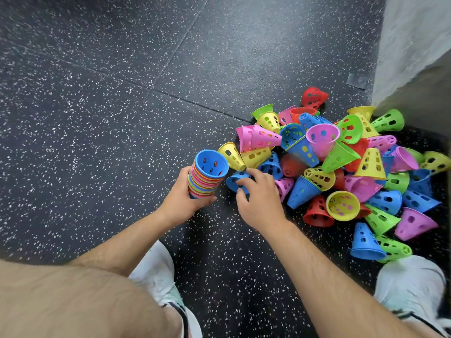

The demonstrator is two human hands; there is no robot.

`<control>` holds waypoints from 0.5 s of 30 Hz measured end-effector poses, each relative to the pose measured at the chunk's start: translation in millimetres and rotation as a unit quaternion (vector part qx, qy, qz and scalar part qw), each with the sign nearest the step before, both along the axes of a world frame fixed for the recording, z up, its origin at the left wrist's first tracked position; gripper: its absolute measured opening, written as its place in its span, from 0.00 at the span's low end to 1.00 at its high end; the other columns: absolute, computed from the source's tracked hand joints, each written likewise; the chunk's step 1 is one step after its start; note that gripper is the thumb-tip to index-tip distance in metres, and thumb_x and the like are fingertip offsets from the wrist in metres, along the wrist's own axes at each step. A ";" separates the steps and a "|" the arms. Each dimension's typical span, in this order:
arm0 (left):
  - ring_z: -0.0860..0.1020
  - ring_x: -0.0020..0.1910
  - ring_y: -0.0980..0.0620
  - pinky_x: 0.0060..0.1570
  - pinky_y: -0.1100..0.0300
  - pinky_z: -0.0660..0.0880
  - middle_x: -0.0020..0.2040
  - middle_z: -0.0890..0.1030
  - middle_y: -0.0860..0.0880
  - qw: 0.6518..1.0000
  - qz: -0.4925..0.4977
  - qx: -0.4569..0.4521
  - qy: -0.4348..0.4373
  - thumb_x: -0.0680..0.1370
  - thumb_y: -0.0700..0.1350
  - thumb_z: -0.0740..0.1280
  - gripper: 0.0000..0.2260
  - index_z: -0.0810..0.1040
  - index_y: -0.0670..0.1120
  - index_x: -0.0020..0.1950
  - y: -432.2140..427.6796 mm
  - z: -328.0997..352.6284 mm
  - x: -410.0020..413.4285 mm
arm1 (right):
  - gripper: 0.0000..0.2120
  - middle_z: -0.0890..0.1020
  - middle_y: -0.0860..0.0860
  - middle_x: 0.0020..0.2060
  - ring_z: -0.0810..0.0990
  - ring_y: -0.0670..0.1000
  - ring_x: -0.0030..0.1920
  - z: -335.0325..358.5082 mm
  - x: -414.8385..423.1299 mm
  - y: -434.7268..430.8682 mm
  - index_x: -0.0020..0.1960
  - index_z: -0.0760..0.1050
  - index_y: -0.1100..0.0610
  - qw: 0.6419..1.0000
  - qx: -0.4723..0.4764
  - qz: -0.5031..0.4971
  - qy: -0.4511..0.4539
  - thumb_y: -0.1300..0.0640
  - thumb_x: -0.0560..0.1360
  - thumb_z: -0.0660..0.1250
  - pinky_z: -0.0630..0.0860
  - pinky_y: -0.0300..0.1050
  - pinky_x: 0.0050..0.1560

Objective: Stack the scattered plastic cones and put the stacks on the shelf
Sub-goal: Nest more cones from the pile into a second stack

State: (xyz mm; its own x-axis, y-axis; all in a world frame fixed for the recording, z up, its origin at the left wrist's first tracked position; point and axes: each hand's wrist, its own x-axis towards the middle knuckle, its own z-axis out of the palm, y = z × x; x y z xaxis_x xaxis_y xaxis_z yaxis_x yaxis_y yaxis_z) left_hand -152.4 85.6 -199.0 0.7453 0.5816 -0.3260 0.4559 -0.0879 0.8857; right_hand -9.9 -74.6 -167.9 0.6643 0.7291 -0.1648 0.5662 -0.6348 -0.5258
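Note:
My left hand (181,200) grips a stack of nested plastic cones (207,175), held wide end up with a blue cone on top and many coloured rims below. Just to its right, my right hand (258,198) curls its fingers round a single blue cone (235,180) lying on the floor at the near edge of the pile. The pile of scattered cones (341,167) in pink, yellow, green, blue and red spreads to the right across the floor. No shelf is in view.
The floor is dark speckled rubber tile (122,93). A pale wall corner (415,57) rises at the right behind the pile. My two white shoes, the left one (158,272) and the right one (412,281), stand near the bottom, the right one close to a blue and a green cone.

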 end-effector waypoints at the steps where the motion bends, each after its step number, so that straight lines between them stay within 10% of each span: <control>1: 0.80 0.54 0.62 0.52 0.72 0.74 0.58 0.80 0.52 1.000 -0.001 0.000 -0.001 0.71 0.40 0.81 0.34 0.65 0.51 0.69 -0.3 0.4 -0.2 | 0.16 0.69 0.49 0.73 0.63 0.55 0.70 -1.6 -0.3 -1.7 0.66 0.77 0.53 0.999 -0.037 0.014 -0.001 0.53 0.79 0.62 0.63 0.57 0.71; 8: 0.80 0.57 0.59 0.59 0.63 0.76 0.60 0.79 0.53 1.000 -0.003 -0.012 -0.007 0.71 0.40 0.81 0.35 0.65 0.50 0.71 -1.3 0.5 -0.8 | 0.22 0.65 0.48 0.76 0.62 0.54 0.72 -4.9 -1.2 -4.4 0.73 0.69 0.57 0.998 -0.065 0.013 -0.009 0.49 0.82 0.60 0.60 0.54 0.72; 15: 0.80 0.56 0.60 0.59 0.63 0.76 0.60 0.80 0.52 1.000 -0.001 -0.008 -0.011 0.71 0.39 0.81 0.35 0.65 0.49 0.71 -1.4 1.0 -1.8 | 0.31 0.73 0.50 0.53 0.73 0.52 0.57 7.7 9.6 2.9 0.59 0.74 0.61 0.983 0.129 -0.132 -0.001 0.39 0.67 0.76 0.69 0.42 0.61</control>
